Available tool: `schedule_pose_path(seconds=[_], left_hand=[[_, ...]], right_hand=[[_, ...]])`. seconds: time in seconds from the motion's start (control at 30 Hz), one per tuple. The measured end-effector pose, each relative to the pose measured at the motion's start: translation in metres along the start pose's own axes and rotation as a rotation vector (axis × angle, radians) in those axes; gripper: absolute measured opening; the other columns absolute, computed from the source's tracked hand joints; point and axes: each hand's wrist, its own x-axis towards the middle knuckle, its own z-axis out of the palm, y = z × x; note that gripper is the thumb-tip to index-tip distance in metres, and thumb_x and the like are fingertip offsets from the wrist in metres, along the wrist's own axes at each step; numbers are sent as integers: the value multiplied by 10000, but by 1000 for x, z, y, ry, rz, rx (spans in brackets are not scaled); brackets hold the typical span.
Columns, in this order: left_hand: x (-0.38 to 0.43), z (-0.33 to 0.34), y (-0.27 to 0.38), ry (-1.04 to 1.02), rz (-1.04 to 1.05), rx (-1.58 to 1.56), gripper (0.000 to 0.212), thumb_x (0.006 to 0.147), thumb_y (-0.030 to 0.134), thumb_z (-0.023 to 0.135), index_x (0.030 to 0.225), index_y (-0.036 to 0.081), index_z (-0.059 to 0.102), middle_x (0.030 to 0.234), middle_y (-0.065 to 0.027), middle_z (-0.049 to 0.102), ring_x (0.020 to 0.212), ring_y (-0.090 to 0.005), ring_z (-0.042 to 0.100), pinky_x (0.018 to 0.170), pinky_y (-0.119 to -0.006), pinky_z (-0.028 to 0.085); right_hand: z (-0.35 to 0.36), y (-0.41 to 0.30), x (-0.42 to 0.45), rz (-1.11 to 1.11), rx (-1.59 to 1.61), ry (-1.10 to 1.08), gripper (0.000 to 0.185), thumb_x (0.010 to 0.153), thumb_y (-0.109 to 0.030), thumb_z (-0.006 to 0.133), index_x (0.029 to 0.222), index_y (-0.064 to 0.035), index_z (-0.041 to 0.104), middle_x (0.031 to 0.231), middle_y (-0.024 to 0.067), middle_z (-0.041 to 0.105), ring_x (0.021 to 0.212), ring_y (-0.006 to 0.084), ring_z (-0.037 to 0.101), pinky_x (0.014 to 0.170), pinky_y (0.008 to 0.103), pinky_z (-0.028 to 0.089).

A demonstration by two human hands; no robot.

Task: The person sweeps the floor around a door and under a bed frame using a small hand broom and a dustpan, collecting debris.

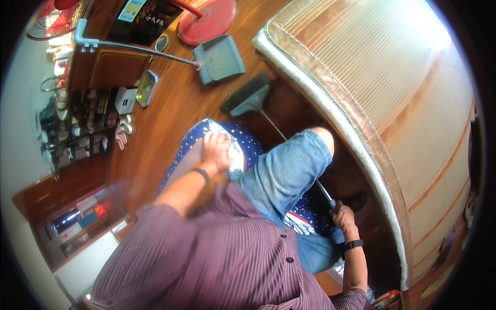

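My right hand [343, 217] is closed around the blue grip of a long-handled broom [250, 101]. The broom's metal shaft runs behind my bent, denim-covered knee, which hides part of it. Its grey-blue head and dark bristles lie on the wood floor beside the bed's base. My left hand [217, 150], partly washed out by bright light, rests at the pale edge of dark blue star-patterned fabric [248, 137], fingers bent. Whether it grips the fabric I cannot tell. Past the broom head, a grey-blue dustpan [221, 58] lies on the floor, its long handle reaching left.
A bed [348, 116] with a slatted mat fills the right side. A red round fan base [209, 21] stands beyond the dustpan. To the left are a shoe rack [79, 135], a white box [125, 100], a shallow tin tray [147, 88] and loose slippers [123, 130].
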Motion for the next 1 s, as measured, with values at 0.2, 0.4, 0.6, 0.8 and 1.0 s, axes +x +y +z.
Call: schedule_pose_path(seconds=[0.2,0.4,0.6,0.8,1.0], left_hand=[[-13,19,-15,214,111,-51,167,649,249,588,718,114,656,829,-91,606,919,-280,554,926,-448,383],[-12,10,5,260,15,-159,181,727,257,589,705,89,654,855,-105,635,963,-283,551,949,-437,358],[-21,18,-6,207,-50,-111,242,782,304,567,698,105,678,848,-89,650,957,-260,549,974,-423,334],[-17,19,-3,227,-49,-64,256,786,308,557,698,109,691,843,-90,668,943,-255,558,957,-419,339],[-16,27,-4,276,-45,-58,236,778,288,576,672,104,678,803,-90,663,897,-260,565,942,-431,354]], right_hand=[[32,-26,4,76,26,150,378,740,-296,747,1006,-39,671,974,214,685,922,388,655,806,449,533],[8,-103,-38,143,36,400,441,769,-408,736,929,-6,651,922,219,673,903,372,652,767,447,508],[11,-142,-66,68,-52,548,403,829,-412,667,875,-12,641,836,215,660,846,392,636,727,457,488],[18,-168,-75,105,-28,588,394,833,-428,652,884,-37,672,860,204,673,885,384,646,763,459,502],[21,-178,-67,123,-34,611,364,859,-403,625,998,-79,714,941,195,691,946,371,650,840,455,503]])
